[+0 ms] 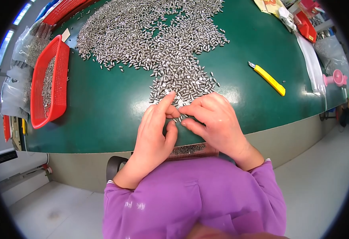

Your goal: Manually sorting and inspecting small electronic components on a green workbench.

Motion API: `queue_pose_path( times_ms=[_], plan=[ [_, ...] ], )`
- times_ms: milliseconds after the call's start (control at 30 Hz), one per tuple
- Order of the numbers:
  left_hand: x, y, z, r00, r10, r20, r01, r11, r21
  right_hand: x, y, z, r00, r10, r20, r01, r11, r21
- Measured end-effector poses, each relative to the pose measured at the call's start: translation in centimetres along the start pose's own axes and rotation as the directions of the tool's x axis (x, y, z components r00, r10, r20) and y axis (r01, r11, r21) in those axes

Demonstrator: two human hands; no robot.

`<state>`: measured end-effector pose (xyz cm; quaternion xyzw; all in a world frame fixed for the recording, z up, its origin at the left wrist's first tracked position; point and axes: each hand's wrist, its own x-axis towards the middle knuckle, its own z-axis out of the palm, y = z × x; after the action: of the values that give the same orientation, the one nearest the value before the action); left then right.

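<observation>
Many small, silvery, pointed metal pieces (182, 79) are heaped on the green table, with a narrower tongue of them running toward me. At its near end my left hand (154, 129) rests with the index finger stretched over the pieces and the thumb apart. Facing it, my right hand (218, 121) touches the same pieces with bent fingers, its thumb spread from the index finger. The fingertips of both hands nearly meet around a few loose pieces. Below the table edge, by my body, a reddish basket (212, 151) holds more metal pieces, partly hidden by my hands and clothing.
At the left stands a red perforated basket (61, 85) with metal pieces inside. Plastic bags (17, 89) lie beyond it. To the right are a yellow utility knife (269, 79) with its blade tip showing, a pink fan-like item (337, 78) and a red bin (306, 27).
</observation>
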<state>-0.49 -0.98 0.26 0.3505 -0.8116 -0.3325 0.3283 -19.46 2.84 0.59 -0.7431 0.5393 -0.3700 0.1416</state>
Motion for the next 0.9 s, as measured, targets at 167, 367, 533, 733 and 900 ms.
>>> queue_pose_path(
  times_ms=[167, 367, 533, 733, 900],
  plan=[
    [-0.43, 0.57, -0.41, 1.000, -0.002, 0.031, 0.002, 1.000, 0.022, 0.22, -0.14, -0.08, 1.000, -0.026, -0.014, 0.026, 1.000, 0.001],
    [-0.58, 0.79, -0.17, 0.994, -0.105, 0.013, 0.105, 0.994, -0.035, 0.08, -0.01, 0.14, 0.998, -0.047, -0.031, 0.047, 0.999, -0.006],
    [-0.68, 0.89, -0.29, 0.995, -0.100, -0.007, 0.100, 0.995, 0.000, 0.16, -0.02, -0.06, 0.999, -0.043, -0.020, 0.044, 0.999, 0.026],
    [-0.68, 0.80, -0.54, 0.992, -0.121, 0.026, 0.121, 0.993, -0.002, 0.21, 0.03, 0.00, 0.998, -0.044, -0.033, 0.046, 0.998, 0.039],
    [-0.60, 0.65, -0.47, 0.991, -0.130, 0.015, 0.130, 0.991, -0.023, 0.21, -0.07, 0.00, 1.000, -0.020, -0.022, 0.021, 0.999, 0.031]
  ],
)
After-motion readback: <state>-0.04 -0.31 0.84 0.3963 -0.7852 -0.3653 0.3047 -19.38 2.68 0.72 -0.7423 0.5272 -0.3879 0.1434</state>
